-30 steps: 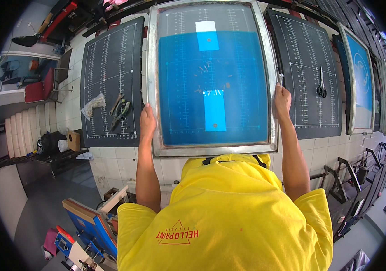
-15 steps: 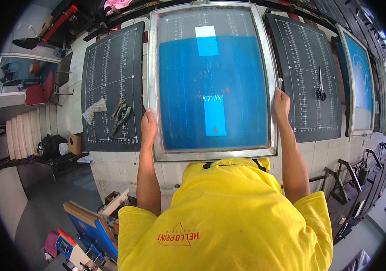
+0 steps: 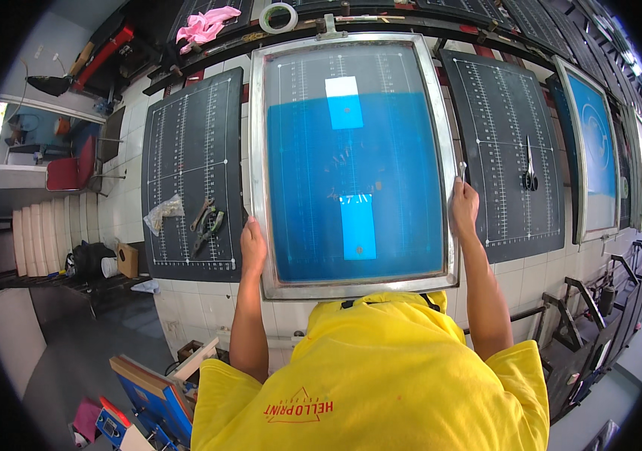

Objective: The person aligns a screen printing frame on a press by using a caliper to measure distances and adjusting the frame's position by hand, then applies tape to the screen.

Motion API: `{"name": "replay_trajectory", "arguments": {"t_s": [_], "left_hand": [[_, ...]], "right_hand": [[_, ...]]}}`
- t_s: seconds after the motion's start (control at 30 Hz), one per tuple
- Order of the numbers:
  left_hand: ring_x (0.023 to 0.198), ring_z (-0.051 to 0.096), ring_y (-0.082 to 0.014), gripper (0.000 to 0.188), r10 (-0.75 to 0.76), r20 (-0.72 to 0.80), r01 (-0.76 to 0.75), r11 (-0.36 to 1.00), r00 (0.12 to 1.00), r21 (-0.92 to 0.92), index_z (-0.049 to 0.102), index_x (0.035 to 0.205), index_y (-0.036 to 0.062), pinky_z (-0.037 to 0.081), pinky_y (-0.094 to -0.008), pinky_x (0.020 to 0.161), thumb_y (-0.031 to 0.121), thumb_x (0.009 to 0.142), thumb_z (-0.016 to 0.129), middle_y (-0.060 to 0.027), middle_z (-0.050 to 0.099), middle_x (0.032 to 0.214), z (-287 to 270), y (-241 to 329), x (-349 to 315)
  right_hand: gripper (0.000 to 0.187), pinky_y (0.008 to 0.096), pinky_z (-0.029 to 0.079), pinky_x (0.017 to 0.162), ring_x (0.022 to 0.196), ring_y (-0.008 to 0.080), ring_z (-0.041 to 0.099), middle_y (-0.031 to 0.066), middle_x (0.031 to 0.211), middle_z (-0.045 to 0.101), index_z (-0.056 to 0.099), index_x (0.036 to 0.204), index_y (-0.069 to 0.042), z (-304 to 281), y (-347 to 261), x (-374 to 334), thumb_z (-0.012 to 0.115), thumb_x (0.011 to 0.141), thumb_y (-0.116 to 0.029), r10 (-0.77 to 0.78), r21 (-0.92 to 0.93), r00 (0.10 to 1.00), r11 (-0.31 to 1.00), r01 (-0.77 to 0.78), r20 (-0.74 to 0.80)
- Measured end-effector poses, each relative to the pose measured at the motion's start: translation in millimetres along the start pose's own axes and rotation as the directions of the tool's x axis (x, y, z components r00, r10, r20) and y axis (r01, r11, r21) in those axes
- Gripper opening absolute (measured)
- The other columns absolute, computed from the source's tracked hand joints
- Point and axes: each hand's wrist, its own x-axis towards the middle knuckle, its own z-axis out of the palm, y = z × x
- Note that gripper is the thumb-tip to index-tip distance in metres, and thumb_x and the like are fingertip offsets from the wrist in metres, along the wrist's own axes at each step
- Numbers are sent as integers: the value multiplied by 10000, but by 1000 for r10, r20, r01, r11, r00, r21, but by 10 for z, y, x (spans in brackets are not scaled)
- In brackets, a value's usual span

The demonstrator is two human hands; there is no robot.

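Framed blue screen (image 3: 396, 173) seen from above, lying between a left ruled board (image 3: 197, 150) and a right ruled board (image 3: 497, 180). The left hand (image 3: 254, 246) is at the screen's left edge, near its lower left corner; its fingers are largely hidden, so how far the grip closes cannot be told. The right hand (image 3: 466, 207) is curled at the right edge, a small metal piece (image 3: 462, 168) projecting above it; what this grip encloses cannot be told. Toward the left board's lower edge lie a clear plastic bag (image 3: 163, 213), nearer the left edge, and pliers (image 3: 209, 231), nearer the lower right corner. Scissors (image 3: 530, 169) lie near the right board's right edge, blades toward its far edge.
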Motion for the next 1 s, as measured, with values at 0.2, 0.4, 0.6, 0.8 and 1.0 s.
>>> {"name": "replay_trajectory", "arguments": {"t_s": [0.2,0.4,0.6,0.8,1.0], "left_hand": [[1170,542,-451,629,-70,-37,69,997,997,-36,568,1200,-117,395,-445,1002,422,1055,279,-334,590,1199,32,-128,14],[1204,522,-450,656,-83,41,83,997,996,-2,551,1223,-131,382,-435,1030,442,1055,279,-342,567,1244,28,-206,59],[1144,545,-418,650,-65,-10,65,998,998,8,568,1183,-120,396,-428,992,452,1056,287,-311,593,1185,52,-270,58],[1029,572,-365,633,-46,-45,46,999,998,7,582,1098,-109,413,-424,922,453,1058,295,-265,619,1084,62,-134,23],[1033,571,-340,641,-108,45,107,994,993,28,577,1135,-112,411,-404,942,463,1058,304,-245,621,1111,-3,-179,43]], "right_hand": [[475,457,363,604,589,274,392,190,615,447,520,751,75,5,-67,-25,492,994,-332,-45,-15,999,999,45,-3],[472,451,353,595,586,263,377,181,606,435,519,750,67,-1,-26,-25,487,1002,-331,-28,-26,1000,999,28,0],[465,445,355,595,586,262,383,182,610,448,529,763,61,5,-59,-29,480,1009,-330,-21,-19,1000,1000,21,1],[452,450,363,622,614,277,420,197,645,473,533,794,70,-1,-67,-33,472,1010,-323,-6,1,1000,1000,6,15],[436,450,375,640,629,282,447,197,665,497,539,813,66,9,-62,-28,463,1013,-314,1,-41,1000,999,0,18]]}}
